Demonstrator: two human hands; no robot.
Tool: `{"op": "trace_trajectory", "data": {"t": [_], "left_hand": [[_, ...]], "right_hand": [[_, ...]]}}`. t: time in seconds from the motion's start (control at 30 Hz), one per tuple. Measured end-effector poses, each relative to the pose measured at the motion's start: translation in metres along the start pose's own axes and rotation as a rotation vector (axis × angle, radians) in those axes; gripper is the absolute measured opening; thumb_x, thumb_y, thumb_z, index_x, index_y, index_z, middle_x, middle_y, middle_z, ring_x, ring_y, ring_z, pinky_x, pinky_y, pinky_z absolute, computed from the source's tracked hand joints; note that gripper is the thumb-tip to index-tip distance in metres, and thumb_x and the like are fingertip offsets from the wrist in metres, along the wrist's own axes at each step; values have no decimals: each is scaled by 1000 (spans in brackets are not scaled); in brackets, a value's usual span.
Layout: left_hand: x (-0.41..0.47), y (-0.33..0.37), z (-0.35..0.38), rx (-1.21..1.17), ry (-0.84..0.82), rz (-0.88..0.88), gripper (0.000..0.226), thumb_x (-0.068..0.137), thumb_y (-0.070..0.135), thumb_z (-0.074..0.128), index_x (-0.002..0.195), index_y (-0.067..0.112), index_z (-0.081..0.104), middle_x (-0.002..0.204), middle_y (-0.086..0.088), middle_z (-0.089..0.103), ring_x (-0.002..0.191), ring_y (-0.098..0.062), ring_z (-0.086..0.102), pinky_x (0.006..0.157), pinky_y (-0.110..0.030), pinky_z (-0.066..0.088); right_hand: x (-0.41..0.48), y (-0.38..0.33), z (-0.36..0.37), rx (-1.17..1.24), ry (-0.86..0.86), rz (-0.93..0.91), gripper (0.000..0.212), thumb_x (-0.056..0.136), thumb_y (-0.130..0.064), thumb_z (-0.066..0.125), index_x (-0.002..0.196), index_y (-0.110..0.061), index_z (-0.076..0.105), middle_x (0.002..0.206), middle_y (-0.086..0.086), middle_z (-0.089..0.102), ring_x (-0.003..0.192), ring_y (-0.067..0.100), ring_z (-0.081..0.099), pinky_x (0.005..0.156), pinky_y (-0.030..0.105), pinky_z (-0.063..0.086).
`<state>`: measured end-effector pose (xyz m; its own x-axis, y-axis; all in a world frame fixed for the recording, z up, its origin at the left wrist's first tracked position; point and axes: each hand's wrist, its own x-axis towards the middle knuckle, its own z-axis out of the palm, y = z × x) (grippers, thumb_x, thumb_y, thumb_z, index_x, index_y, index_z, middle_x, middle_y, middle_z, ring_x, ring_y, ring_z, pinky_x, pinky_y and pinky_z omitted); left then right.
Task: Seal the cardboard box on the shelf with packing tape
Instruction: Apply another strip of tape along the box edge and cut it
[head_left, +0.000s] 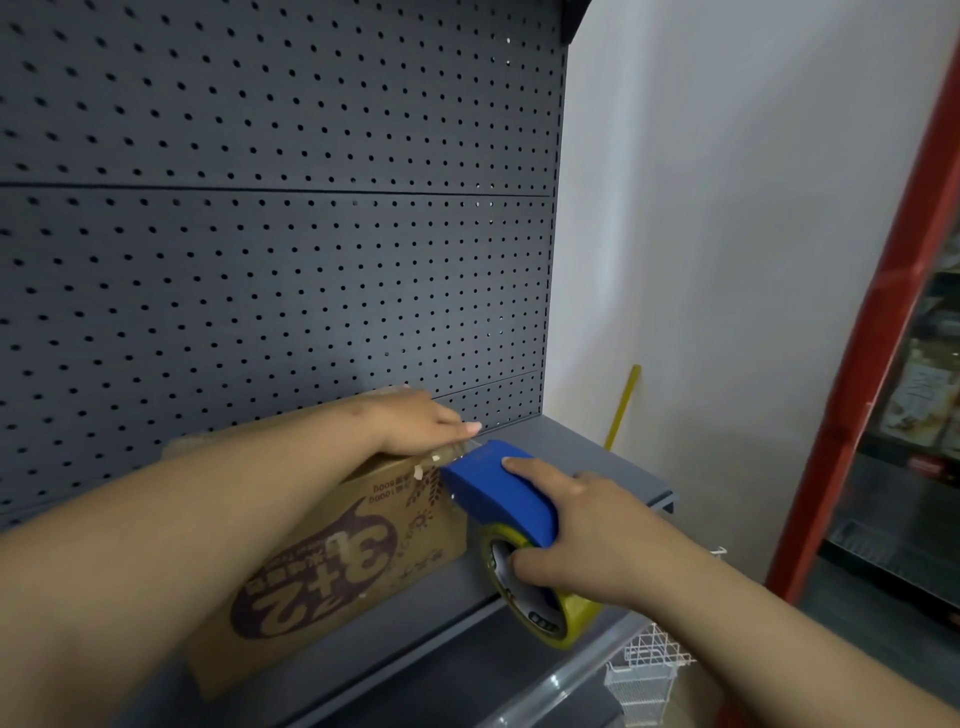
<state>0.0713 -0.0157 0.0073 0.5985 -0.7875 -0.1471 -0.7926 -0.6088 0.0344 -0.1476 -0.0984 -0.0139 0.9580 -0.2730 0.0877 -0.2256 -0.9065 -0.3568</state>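
Note:
A brown cardboard box (332, 561) with an upside-down purple logo sits on the grey shelf (587, 457). My left hand (421, 421) lies flat on the box's top right corner, pressing down near the tape's end. My right hand (587, 530) grips a blue tape dispenser (498, 493) carrying a yellowish tape roll (535, 597). The dispenser's front touches the box's upper right edge, just under my left fingertips. My left forearm hides most of the box top.
A dark grey pegboard (270, 234) backs the shelf. A white wall (727, 234) and a yellow stick (623, 405) are to the right. A red frame (872, 364) stands at far right. A white wire basket (649, 670) hangs below the shelf edge.

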Motion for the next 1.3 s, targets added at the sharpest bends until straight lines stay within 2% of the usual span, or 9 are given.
{"op": "trace_trajectory", "data": {"t": [0.13, 0.33, 0.53, 0.63, 0.73, 0.83, 1.1, 1.23, 1.3], "left_hand": [[1, 1, 7, 23, 49, 3, 59, 87, 67, 20, 115, 34, 59, 130, -9, 51, 130, -26, 41, 107, -43, 32], [4, -3, 7, -81, 91, 32, 50, 87, 58, 31, 46, 35, 50, 68, 1, 51, 79, -20, 52, 83, -36, 45], [5, 0, 6, -103, 87, -11, 42, 89, 57, 33, 59, 32, 47, 81, -1, 50, 84, -19, 52, 77, -33, 40], [4, -3, 6, -87, 76, -9, 40, 86, 63, 31, 63, 35, 48, 88, 1, 51, 96, -19, 52, 90, -37, 43], [2, -4, 6, -49, 61, -27, 50, 85, 67, 28, 98, 32, 61, 118, -4, 54, 117, -22, 49, 102, -42, 39], [1, -2, 5, -50, 82, -33, 58, 87, 65, 27, 123, 28, 54, 130, -6, 51, 123, -22, 45, 104, -41, 37], [5, 0, 5, -31, 87, -42, 59, 86, 65, 30, 127, 26, 47, 131, -6, 52, 117, -23, 48, 95, -37, 41], [5, -6, 4, -89, 84, -54, 58, 85, 66, 30, 124, 27, 48, 129, -1, 52, 112, -20, 49, 96, -39, 42], [5, -7, 6, -81, 95, -28, 58, 84, 67, 30, 124, 29, 49, 127, 1, 53, 113, -19, 50, 96, -39, 42]], "right_hand": [[0, -1, -4, -31, -11, -12, 81, 72, -49, 61, 138, -50, 13, 96, -1, 38, 87, 19, 49, 73, 28, 42], [-18, 3, -4, -19, 110, -75, 82, 69, -48, 60, 136, -54, 13, 98, -2, 43, 83, 18, 53, 72, 27, 47], [-35, -1, -4, -62, 163, -110, 83, 72, -47, 59, 137, -56, 8, 98, -2, 40, 79, 18, 53, 70, 24, 46], [-30, -1, -2, -79, 122, -110, 83, 72, -47, 59, 138, -53, 9, 98, -1, 39, 79, 18, 52, 67, 23, 43], [-16, 0, 1, -64, 36, -62, 81, 72, -48, 61, 139, -50, 15, 96, -1, 41, 79, 17, 49, 60, 23, 38], [4, -1, -2, 7, 6, -18, 77, 72, -45, 62, 140, -44, 24, 96, 0, 50, 81, 19, 50, 62, 25, 38], [13, -9, -21, -25, 23, -41, 59, 71, -43, 65, 128, -39, 49, 106, 2, 64, 94, 22, 58, 74, 28, 46], [-8, -8, 20, -62, -320, -140, 51, 68, -51, 66, 117, -41, 56, 104, -3, 68, 94, 19, 61, 83, 31, 50], [-9, 10, 22, -153, -13, -50, 60, 70, -53, 61, 128, -45, 45, 104, 3, 63, 94, 24, 60, 80, 32, 50]]}}
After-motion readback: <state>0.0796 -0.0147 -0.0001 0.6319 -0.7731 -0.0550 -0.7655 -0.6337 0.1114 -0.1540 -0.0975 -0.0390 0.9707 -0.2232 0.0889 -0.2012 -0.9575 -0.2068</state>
